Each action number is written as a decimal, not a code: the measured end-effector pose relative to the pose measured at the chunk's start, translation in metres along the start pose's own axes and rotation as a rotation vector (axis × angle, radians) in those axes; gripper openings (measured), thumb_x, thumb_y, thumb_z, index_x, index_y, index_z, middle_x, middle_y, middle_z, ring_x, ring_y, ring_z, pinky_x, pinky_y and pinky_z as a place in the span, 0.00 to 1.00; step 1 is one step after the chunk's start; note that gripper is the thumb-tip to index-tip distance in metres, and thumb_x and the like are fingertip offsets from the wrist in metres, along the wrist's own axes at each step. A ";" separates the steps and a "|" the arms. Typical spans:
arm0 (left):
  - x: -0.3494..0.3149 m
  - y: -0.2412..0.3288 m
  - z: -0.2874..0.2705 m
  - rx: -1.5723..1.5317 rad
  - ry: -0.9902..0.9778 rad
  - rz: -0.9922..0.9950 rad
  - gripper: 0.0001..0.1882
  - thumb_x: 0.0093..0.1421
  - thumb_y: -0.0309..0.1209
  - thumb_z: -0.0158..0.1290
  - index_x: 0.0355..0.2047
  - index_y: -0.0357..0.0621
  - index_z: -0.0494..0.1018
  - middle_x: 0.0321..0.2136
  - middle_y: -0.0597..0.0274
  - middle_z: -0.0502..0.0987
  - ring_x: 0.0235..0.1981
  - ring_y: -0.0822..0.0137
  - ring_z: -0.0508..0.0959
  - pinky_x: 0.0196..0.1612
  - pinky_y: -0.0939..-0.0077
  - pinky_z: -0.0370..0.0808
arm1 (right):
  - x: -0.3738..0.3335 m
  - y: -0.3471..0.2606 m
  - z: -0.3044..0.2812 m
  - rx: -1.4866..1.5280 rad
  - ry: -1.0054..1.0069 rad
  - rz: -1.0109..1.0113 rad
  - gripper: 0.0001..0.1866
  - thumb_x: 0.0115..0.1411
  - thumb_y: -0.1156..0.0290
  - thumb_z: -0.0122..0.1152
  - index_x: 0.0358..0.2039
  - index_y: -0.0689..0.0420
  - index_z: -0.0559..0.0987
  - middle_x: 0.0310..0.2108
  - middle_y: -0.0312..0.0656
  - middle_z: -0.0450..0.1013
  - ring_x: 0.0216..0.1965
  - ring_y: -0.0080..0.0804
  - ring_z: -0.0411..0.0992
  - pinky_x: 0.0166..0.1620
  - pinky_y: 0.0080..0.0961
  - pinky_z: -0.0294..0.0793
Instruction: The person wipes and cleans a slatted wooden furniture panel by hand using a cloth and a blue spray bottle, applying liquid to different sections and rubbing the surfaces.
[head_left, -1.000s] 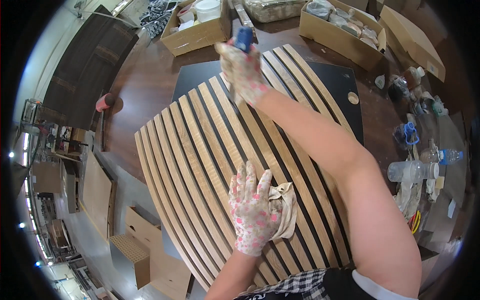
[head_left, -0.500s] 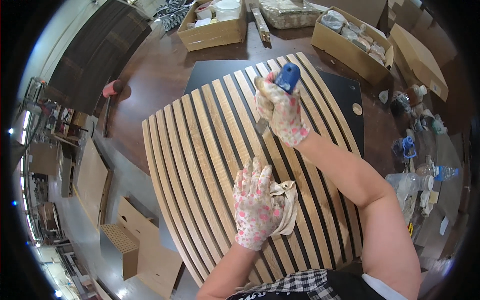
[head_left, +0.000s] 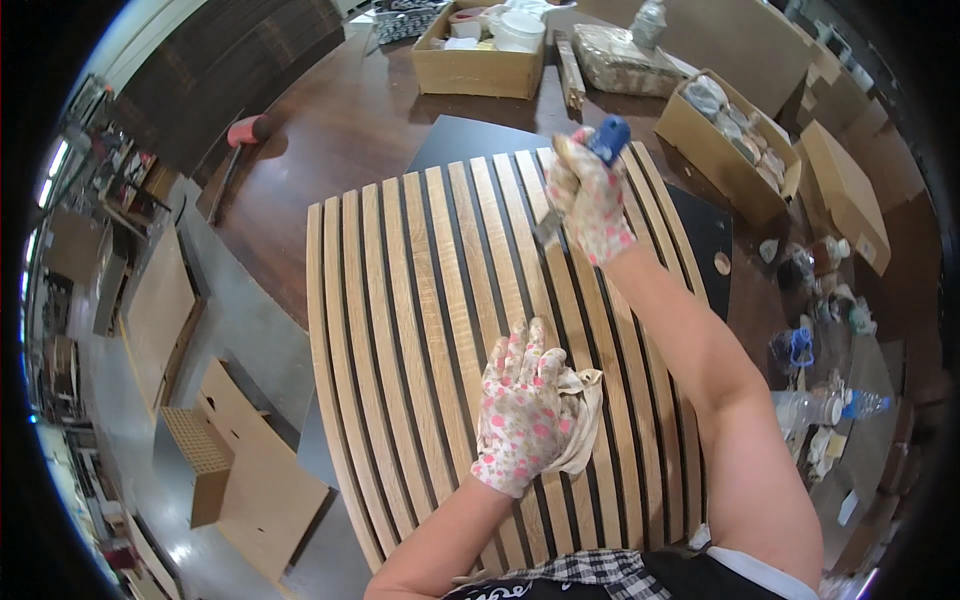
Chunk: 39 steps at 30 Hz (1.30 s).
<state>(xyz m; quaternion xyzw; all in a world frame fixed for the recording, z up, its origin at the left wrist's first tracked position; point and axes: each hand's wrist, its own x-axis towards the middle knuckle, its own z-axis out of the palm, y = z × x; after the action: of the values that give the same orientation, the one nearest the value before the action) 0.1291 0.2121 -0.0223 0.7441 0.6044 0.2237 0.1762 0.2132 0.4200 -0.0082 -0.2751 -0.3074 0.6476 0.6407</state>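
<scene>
A panel of light wooden slats [head_left: 400, 290] with dark gaps lies in front of me. My right hand [head_left: 592, 200], in a flower-patterned glove, is closed round the blue handle of a scraper [head_left: 610, 138]. Its flat metal blade comes out below the fist, at the slats of the panel's upper right half. Nearer to me, my left hand [head_left: 522, 420], in a matching glove, rests on the slats with its fingers stretched forward. A crumpled beige cloth [head_left: 582, 415] is tucked under its thumb side; how the thumb grips it is hidden.
Dark sheets [head_left: 470, 140] lie beneath the panel on a brown table [head_left: 330, 120]. A red-headed mallet [head_left: 248, 130] lies left. Open cardboard boxes [head_left: 480, 75] stand at the back. Bottles [head_left: 805, 408] sit at the right, and cardboard pieces [head_left: 265, 480] lie lower left.
My view has shifted, so the panel sits lower and more upright in the picture. The scraper in my right hand is still by the upper slats. My left hand stays on the panel with the cloth.
</scene>
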 end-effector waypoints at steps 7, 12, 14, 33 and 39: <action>0.004 0.007 0.008 -0.027 0.010 0.039 0.16 0.48 0.33 0.49 0.37 0.40 0.65 0.53 0.43 0.57 0.56 0.48 0.55 0.58 0.58 0.49 | 0.091 0.007 0.021 -0.157 0.140 -0.228 0.10 0.49 0.76 0.56 0.24 0.49 0.63 0.09 0.28 0.58 0.07 0.16 0.55 0.10 0.14 0.50; 0.003 0.000 0.003 0.062 -0.053 0.052 0.22 0.49 0.38 0.48 0.42 0.37 0.67 0.54 0.43 0.55 0.58 0.52 0.53 0.60 0.59 0.45 | 0.090 0.008 0.000 0.099 -0.015 -0.121 0.11 0.50 0.76 0.56 0.22 0.48 0.63 0.09 0.27 0.56 0.07 0.16 0.53 0.10 0.14 0.48; 0.001 -0.002 0.001 0.049 -0.055 0.033 0.22 0.49 0.38 0.47 0.42 0.37 0.67 0.54 0.43 0.55 0.58 0.52 0.53 0.60 0.59 0.45 | 0.044 0.007 0.005 -0.005 0.092 -0.153 0.10 0.50 0.75 0.56 0.21 0.47 0.63 0.10 0.27 0.56 0.08 0.16 0.53 0.10 0.14 0.49; 0.004 0.004 0.008 -0.087 0.225 0.036 0.15 0.47 0.32 0.48 0.35 0.37 0.70 0.44 0.47 0.68 0.50 0.51 0.64 0.55 0.60 0.57 | 0.013 -0.003 -0.008 -0.053 0.063 -0.148 0.11 0.49 0.75 0.54 0.19 0.48 0.62 0.09 0.29 0.57 0.07 0.18 0.54 0.10 0.15 0.51; 0.013 -0.015 0.018 -0.638 0.481 0.025 0.12 0.51 0.31 0.43 0.30 0.35 0.69 0.27 0.49 0.73 0.31 0.52 0.73 0.37 0.65 0.68 | -0.135 -0.035 -0.029 0.050 0.093 -0.036 0.09 0.50 0.76 0.54 0.22 0.49 0.63 0.14 0.29 0.59 0.12 0.17 0.57 0.13 0.13 0.55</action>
<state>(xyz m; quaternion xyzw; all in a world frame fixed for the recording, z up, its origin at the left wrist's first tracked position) 0.1282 0.2280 -0.0437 0.5857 0.5196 0.5701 0.2490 0.2621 0.2861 -0.0058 -0.2834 -0.2658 0.6299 0.6725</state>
